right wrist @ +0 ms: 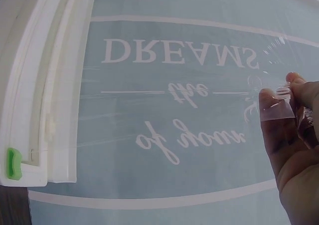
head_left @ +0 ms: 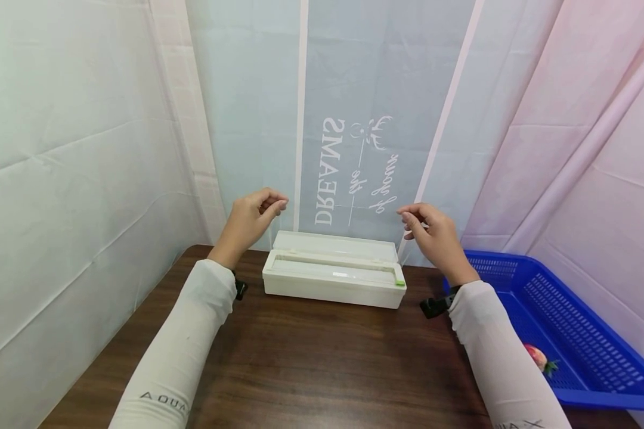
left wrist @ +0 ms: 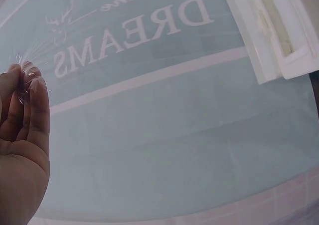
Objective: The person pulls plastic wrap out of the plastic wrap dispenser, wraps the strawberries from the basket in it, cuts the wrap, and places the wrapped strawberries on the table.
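Between and beyond the left hand [head_left: 252, 217] and the right hand [head_left: 434, 235], we read "DREAMS", "the" and "of your" in white lettering [head_left: 330, 173], reversed, on a grey-blue backdrop [head_left: 381, 65]. Behind the left hand, we make out dark capitals [head_left: 163, 400], among them A and U, on the left sleeve [head_left: 204, 322]; behind the right, the right sleeve [head_left: 496, 345] shows us an X [head_left: 533, 424], its neighbouring letters cut off.

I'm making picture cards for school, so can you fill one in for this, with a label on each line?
Left hand: pinches clear plastic film
Right hand: pinches the film too
Container: white film dispenser, lid raised, green tab at its right end
Right side: blue plastic basket, with a leafy reddish item partly hidden by a sleeve
Surface: brown wood-grain table
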The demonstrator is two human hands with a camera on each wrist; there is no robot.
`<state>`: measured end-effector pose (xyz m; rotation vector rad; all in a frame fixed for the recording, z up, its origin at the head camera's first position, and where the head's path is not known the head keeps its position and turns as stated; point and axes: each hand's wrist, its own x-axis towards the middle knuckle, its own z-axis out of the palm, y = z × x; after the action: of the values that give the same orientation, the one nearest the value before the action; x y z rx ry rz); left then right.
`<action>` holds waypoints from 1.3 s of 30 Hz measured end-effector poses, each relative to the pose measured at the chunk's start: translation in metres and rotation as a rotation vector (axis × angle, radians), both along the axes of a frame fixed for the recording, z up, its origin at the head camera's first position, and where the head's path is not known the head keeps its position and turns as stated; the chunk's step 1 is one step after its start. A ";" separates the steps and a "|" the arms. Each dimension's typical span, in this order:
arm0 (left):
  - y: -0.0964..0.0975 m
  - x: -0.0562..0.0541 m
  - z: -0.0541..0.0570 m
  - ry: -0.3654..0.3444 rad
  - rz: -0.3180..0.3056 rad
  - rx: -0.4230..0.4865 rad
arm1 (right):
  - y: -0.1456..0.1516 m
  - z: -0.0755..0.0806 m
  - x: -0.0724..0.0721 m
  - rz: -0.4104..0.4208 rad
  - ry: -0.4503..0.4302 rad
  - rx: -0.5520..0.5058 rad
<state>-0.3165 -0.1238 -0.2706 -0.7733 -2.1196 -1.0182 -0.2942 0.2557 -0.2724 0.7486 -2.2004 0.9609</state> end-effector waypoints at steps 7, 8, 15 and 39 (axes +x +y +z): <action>0.001 0.002 0.004 0.001 0.000 0.006 | 0.001 0.004 0.001 -0.005 0.020 0.009; 0.001 0.002 0.005 0.001 0.001 0.007 | 0.001 0.005 0.002 -0.007 0.020 0.007; 0.002 0.004 0.012 0.011 0.001 0.007 | 0.000 0.011 0.004 -0.014 0.029 0.000; 0.002 0.009 0.027 0.045 -0.001 0.019 | 0.000 0.026 0.005 0.002 0.081 -0.011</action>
<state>-0.3073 -0.1221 -0.2441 -0.7812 -2.0688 -1.0100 -0.2891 0.2559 -0.2464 0.7714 -2.1233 0.9266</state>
